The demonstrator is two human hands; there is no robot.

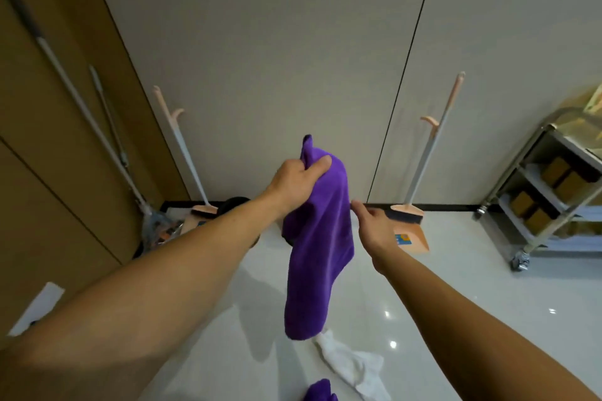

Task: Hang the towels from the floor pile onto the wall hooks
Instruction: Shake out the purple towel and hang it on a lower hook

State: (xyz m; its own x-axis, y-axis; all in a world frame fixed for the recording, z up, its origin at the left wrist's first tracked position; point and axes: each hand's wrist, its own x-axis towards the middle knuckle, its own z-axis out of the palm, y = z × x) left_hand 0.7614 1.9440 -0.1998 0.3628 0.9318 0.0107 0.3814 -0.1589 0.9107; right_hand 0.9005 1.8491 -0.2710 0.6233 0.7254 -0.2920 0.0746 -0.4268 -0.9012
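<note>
Purple towel [321,238] | left hand [293,184] fingers grip its top | right hand [378,231] fingers loose (just beside it)

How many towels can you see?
3. One purple towel hangs from the left hand; a white towel lies on the floor below it; a second purple towel peeks in at the bottom edge. More may be hidden out of view.

Your towel [321,238] hangs before the wall [277,42], between the left broom [182,153] and the right broom [426,156]. The cart [521,192] stands far right.
</note>
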